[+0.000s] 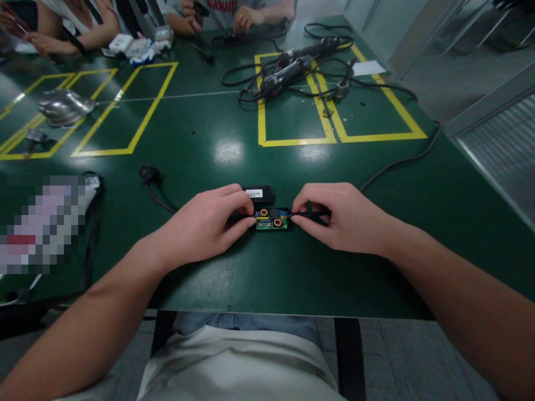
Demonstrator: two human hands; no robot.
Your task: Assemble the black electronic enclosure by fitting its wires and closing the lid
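A small green circuit board (264, 225) with copper-wound ring coils lies in a shallow black case on the green table. My left hand (217, 220) pinches the black cable at the board's left end. At the right end, my right hand (334, 214) is closed on another black cable (311, 214), thumb and forefinger close to the board. Thin coloured wires show at both ends of the board. Just behind it lies a black case cover (263, 194) with a white label. From under the left hand a cable runs to a black plug (149, 174).
Black electric screwdrivers (288, 75) with tangled cords lie at the back right, among yellow tape outlines (298, 143). Shiny metal parts (67, 107) sit at the far left. Another person's hand (247, 20) is across the table. A blurred-out object (45, 223) is at left.
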